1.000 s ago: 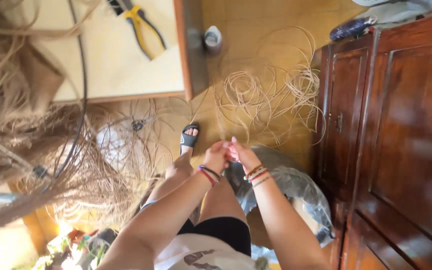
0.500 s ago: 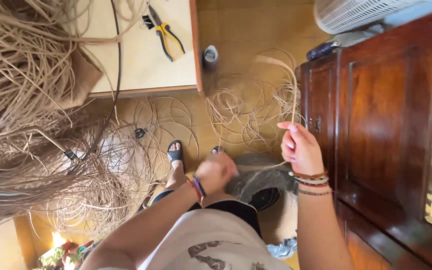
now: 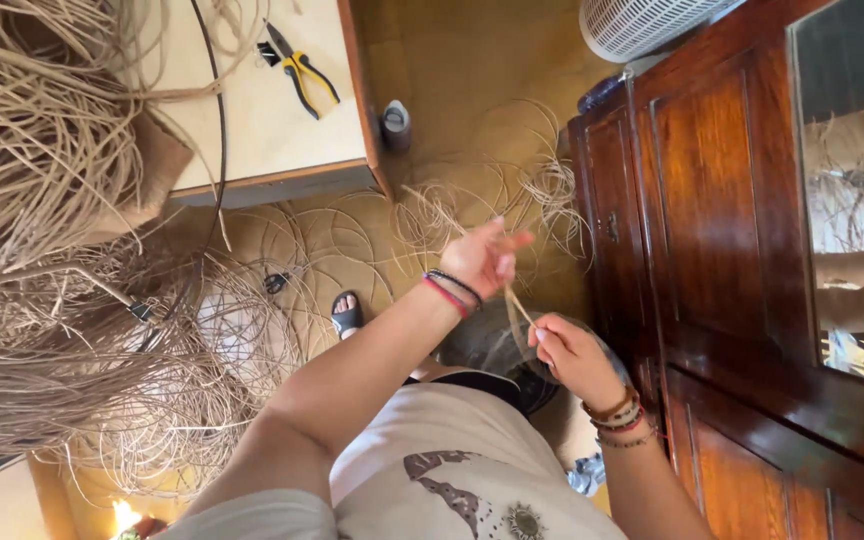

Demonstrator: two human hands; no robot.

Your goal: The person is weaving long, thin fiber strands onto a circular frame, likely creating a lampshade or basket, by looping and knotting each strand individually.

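- Your left hand (image 3: 482, 258): raised over the floor, thumb and fingers pinched on a thin tan strand (image 3: 519, 306); the other fingers spread loosely.
- Your right hand (image 3: 564, 352): lower, near the cabinet (image 3: 712, 220), fingers curled and pinching the same strand at its lower end.
- Strand: pale, flat, narrow; stretched short and slanted between your two hands, above your lap.
- Change: half a second ago your right hand was up high holding the strand and your left was a low fist; now your left is uppermost and your right has dropped.
- Nearby: loose coils (image 3: 472, 210) on the floor, a big bundle (image 3: 42, 150) at left, pliers (image 3: 297, 68) on the table (image 3: 262, 130).
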